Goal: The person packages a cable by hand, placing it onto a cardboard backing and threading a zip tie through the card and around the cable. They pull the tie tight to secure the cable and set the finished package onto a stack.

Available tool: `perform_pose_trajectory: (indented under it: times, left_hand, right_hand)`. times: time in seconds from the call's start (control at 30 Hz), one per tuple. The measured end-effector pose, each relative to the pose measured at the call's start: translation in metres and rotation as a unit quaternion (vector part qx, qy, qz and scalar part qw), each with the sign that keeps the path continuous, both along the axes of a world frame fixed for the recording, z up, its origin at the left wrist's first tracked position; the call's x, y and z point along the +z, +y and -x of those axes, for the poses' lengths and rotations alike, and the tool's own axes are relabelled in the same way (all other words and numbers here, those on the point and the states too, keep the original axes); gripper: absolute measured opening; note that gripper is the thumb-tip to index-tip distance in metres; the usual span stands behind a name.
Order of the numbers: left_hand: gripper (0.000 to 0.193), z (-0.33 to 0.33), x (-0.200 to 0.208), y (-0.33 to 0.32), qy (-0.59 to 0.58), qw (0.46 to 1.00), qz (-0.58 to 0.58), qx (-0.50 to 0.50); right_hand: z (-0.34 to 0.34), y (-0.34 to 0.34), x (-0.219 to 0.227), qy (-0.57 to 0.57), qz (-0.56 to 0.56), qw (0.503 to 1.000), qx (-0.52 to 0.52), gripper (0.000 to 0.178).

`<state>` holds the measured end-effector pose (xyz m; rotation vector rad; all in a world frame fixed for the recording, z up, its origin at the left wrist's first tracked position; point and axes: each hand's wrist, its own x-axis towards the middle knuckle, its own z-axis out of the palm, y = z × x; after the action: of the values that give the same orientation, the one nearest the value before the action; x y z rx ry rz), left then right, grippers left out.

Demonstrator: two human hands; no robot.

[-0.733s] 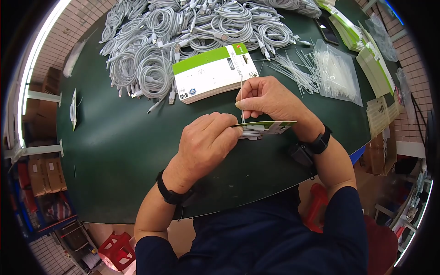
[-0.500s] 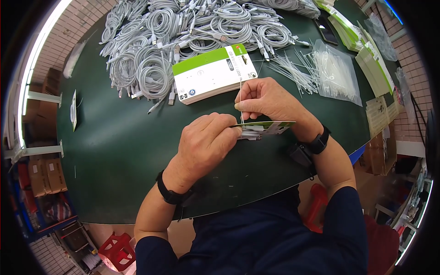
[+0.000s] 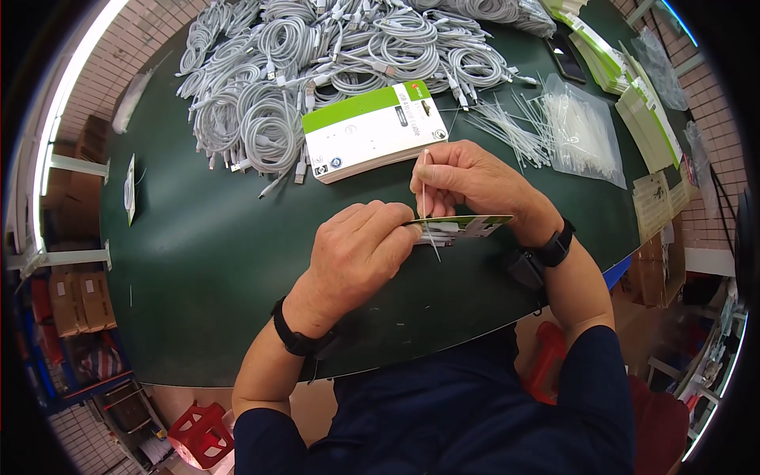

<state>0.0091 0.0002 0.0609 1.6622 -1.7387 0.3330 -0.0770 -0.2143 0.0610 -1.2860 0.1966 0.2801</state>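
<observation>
My left hand grips the left end of a green-and-white packaging card, held on edge and seen nearly edge-on. Against its near side lies a coiled white cable, partly covered by my fingers. A thin white cable tie stands up behind the card, pinched by my right hand; a tie end pokes out on the near side, below the cable. Just beyond my hands sits a stack of packaging cards.
Bundled grey-white cables pile up along the far side of the green table. To the right are loose cable ties, a clear bag of ties, a phone and more cards. One packaged card lies far left.
A tie end now sticks out on the card's near side, where none showed before. My right hand has shifted slightly, still pinching the tie. The left hand keeps its grip.
</observation>
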Motion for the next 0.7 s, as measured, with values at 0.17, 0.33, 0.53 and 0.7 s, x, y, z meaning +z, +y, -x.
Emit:
perform_pose_trajectory:
  times: [0.17, 0.33, 0.53, 0.7]
  left_hand:
    - [0.021, 0.0005, 0.0021, -0.0030, 0.006, 1.000, -0.004, -0.006]
    - [0.020, -0.0005, 0.0024, -0.0019, 0.000, 1.000, -0.003, -0.009]
    - [0.020, 0.0000, -0.0016, -0.0026, 0.009, 1.000, 0.017, -0.022]
    - [0.020, 0.0025, -0.0048, -0.0031, 0.032, 0.999, 0.008, -0.029]
  right_hand:
    - [0.0009, -0.0086, -0.0045, -0.013, 0.036, 0.998, 0.040, 0.015]
    - [-0.0012, -0.0079, -0.0062, -0.051, 0.065, 0.995, 0.057, 0.022]
    - [-0.0013, -0.0091, -0.0072, 0.005, 0.018, 0.999, 0.028, 0.017]
    - [-0.0016, -0.0110, -0.0086, -0.025, 0.080, 0.993, 0.084, 0.019]
